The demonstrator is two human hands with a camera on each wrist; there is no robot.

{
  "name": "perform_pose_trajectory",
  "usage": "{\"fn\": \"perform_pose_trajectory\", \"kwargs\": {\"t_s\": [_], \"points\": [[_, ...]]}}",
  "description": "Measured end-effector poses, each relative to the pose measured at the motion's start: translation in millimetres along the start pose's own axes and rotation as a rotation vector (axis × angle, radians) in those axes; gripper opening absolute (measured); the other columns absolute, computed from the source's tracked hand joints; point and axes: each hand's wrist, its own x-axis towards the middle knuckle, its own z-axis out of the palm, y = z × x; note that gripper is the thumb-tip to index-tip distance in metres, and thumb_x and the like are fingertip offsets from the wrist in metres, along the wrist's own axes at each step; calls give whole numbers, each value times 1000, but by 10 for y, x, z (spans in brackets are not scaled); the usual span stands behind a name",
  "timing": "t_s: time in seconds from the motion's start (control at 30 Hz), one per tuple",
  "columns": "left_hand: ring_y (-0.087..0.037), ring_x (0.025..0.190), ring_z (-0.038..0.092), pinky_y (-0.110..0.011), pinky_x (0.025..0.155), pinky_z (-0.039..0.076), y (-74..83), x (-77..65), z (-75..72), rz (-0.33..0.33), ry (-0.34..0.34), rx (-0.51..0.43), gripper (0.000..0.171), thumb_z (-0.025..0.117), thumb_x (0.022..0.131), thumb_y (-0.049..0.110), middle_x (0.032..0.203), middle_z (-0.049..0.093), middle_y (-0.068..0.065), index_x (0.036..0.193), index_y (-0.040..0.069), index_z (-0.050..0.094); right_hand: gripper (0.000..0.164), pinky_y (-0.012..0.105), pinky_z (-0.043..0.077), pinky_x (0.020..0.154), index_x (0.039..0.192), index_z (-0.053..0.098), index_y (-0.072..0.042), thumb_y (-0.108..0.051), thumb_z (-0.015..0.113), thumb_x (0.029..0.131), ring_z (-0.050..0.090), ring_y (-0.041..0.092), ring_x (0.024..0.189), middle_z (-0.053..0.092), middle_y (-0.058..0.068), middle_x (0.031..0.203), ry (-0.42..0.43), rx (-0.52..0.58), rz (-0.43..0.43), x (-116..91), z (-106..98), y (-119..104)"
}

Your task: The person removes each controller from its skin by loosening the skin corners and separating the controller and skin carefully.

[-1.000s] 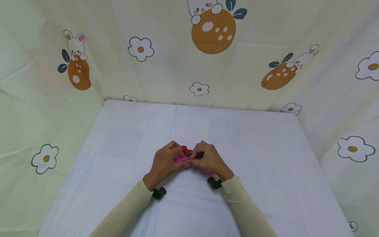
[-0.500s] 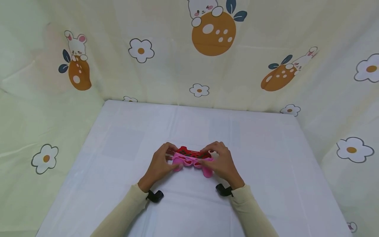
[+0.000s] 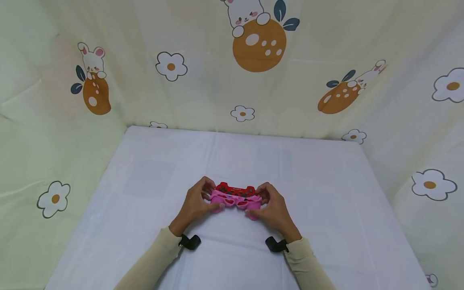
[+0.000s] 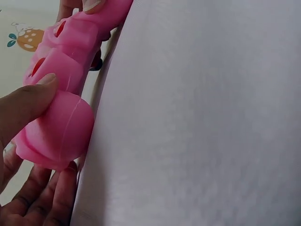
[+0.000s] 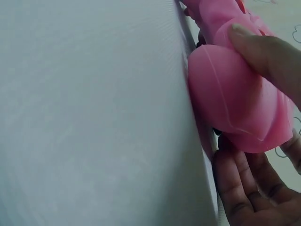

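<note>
1. Starting left, I see the left hand (image 3: 195,203), a black wrist device (image 3: 190,242) by its cuff, pinching the left grip of a pink cover (image 3: 235,201): thumb on the near side, fingers curled round beneath.
2. Centre, between the hands, there's the red controller (image 3: 235,191), its far part bare, the cover over its near part and red showing through the cover's openings. Touching the desk (image 3: 308,173) or just above it? I can't tell.
3. And right, my right hand (image 3: 274,207) pinches the right grip the same way, thumb near, fingers underneath.
</note>
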Motion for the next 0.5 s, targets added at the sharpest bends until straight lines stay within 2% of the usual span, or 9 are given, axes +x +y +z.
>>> {"fn": "perform_pose_trajectory", "kwargs": {"t_s": [0.2,0.37,0.5], "points": [[-15,89,66,-25,82,60,-7,10,-17,27,14,24,52,100,73,27,97,67,-1,106,17,60,63,25,59,80,106,59,-17,-24,105,63,66,20,88,66,6,101,55,29,26,8,18,18],[-14,84,65,-26,79,61,-9,14,-33,63,7,34,48,99,73,29,92,66,0,100,18,61,53,25,54,83,96,59,-15,-20,103,67,63,19,93,63,3,97,90,18,39,-11,46,25],[-15,83,65,-27,77,61,-16,17,-39,86,4,36,46,99,74,27,89,65,0,97,18,60,52,24,53,86,95,59,-17,-24,102,68,65,17,96,64,1,98,111,4,71,-32,81,34]]}}
